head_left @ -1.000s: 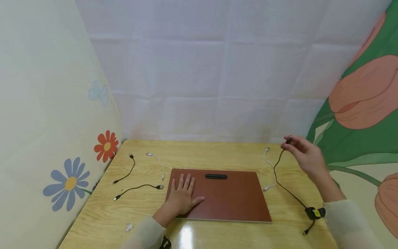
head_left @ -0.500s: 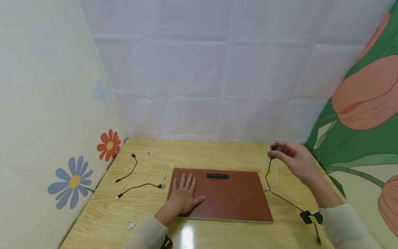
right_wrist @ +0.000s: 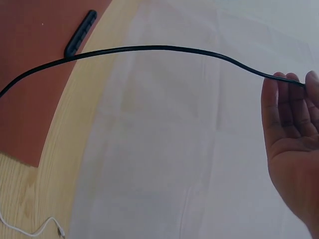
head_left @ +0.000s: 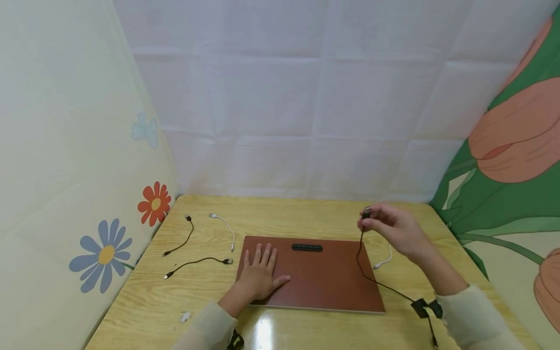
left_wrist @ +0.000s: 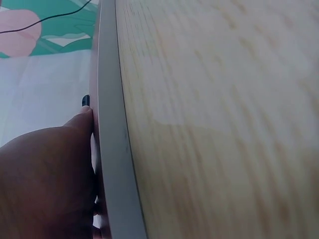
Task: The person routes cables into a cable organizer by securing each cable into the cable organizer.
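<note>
My right hand (head_left: 395, 231) pinches one plug end of a black USB cable (head_left: 361, 265) above the board's far right corner. The cable hangs down and runs past the right wrist, its other end dangling near the sleeve. In the right wrist view the black cord arches from the fingertips across to the left. My left hand (head_left: 258, 279) rests flat, fingers spread, on the left part of a reddish-brown board (head_left: 328, 282). Near the board's far edge lies a black slotted strip (head_left: 307, 248), perhaps a cable holder. The left wrist view shows the hand against the board's pale edge (left_wrist: 112, 129).
Left of the board lie two black cables (head_left: 192, 263) and a white cable (head_left: 227, 226) on the wooden table (head_left: 280, 214). Another white cable (head_left: 385, 262), partly hidden by my right hand, lies to the right. A white cloth (head_left: 262, 121) hangs behind the table.
My right hand has moved left and slightly down, bringing the black cable's plug from beyond the right white cable to above the board's corner. The left hand stays on the board.
</note>
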`<state>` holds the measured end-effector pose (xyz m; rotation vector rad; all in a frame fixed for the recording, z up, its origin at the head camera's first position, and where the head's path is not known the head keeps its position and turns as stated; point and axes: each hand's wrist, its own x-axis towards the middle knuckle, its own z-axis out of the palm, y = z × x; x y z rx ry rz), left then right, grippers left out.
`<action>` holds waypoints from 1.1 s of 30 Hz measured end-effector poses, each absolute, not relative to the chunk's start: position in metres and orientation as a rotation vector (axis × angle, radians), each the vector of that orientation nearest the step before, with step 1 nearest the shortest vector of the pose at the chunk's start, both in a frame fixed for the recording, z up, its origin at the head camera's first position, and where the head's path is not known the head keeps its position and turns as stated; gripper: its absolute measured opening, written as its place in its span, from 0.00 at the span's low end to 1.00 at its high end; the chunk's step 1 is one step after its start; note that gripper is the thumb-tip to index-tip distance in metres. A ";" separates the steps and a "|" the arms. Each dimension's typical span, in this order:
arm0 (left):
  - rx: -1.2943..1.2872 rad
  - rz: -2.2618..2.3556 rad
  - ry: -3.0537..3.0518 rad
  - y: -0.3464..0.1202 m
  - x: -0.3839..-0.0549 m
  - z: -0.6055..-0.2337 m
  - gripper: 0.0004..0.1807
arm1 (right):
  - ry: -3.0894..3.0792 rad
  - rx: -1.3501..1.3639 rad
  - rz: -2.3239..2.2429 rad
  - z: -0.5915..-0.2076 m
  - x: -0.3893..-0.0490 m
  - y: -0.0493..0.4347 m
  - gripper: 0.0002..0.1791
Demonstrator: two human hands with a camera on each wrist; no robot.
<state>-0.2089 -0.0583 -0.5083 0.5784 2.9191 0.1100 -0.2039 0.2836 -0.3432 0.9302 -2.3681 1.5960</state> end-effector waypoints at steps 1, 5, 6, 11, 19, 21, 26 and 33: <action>0.576 0.111 2.918 -0.058 -0.209 -0.508 0.50 | -2.370 0.938 1.605 -0.344 -0.204 0.282 0.08; 0.574 0.106 2.923 -0.059 -0.209 -0.508 0.50 | -2.380 0.960 1.624 -0.346 -0.205 0.274 0.08; 0.573 0.104 2.924 -0.059 -0.209 -0.508 0.50 | -2.383 0.965 1.632 -0.347 -0.206 0.272 0.08; 0.571 0.100 2.928 -0.060 -0.210 -0.508 0.50 | -2.412 0.980 1.670 -0.351 -0.208 0.264 0.08; 0.554 0.090 2.916 -0.060 -0.211 -0.508 0.49 | -2.533 0.855 1.735 -0.360 -0.211 0.251 0.11; 0.555 0.094 2.918 -0.059 -0.212 -0.508 0.49 | -2.573 0.821 1.748 -0.362 -0.211 0.249 0.12; 0.553 0.126 2.930 -0.056 -0.213 -0.506 0.49 | -2.656 0.759 1.816 -0.370 -0.212 0.244 0.15; 0.540 0.193 2.921 -0.055 -0.212 -0.501 0.49 | -2.667 0.773 1.918 -0.376 -0.212 0.235 0.18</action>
